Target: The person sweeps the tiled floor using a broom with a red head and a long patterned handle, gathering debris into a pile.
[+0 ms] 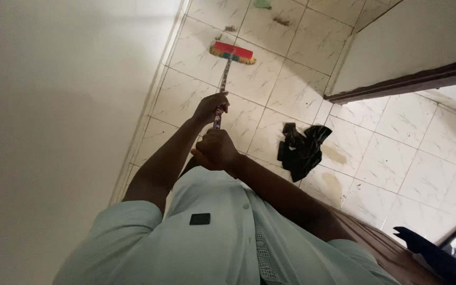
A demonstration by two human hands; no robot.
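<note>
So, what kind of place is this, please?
Probably a corridor inside a home: pale marbled floor tiles, a plain wall, and a broom that both hands hold, with a dark cloth lying nearby.

The tiled floor (397,158) bears a broom head (233,53) and crumpled black cloth (302,150).

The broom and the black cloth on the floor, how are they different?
The broom is long and stiff, with a red head and yellowish bristles; the cloth is black, soft and crumpled in a heap. The broom is gripped by both hands, left hand further down the handle, right hand nearer the body; the cloth lies loose, touched by nobody. The broom sits by the left wall; the cloth lies right of it. Both rest on the tiled floor.
</note>
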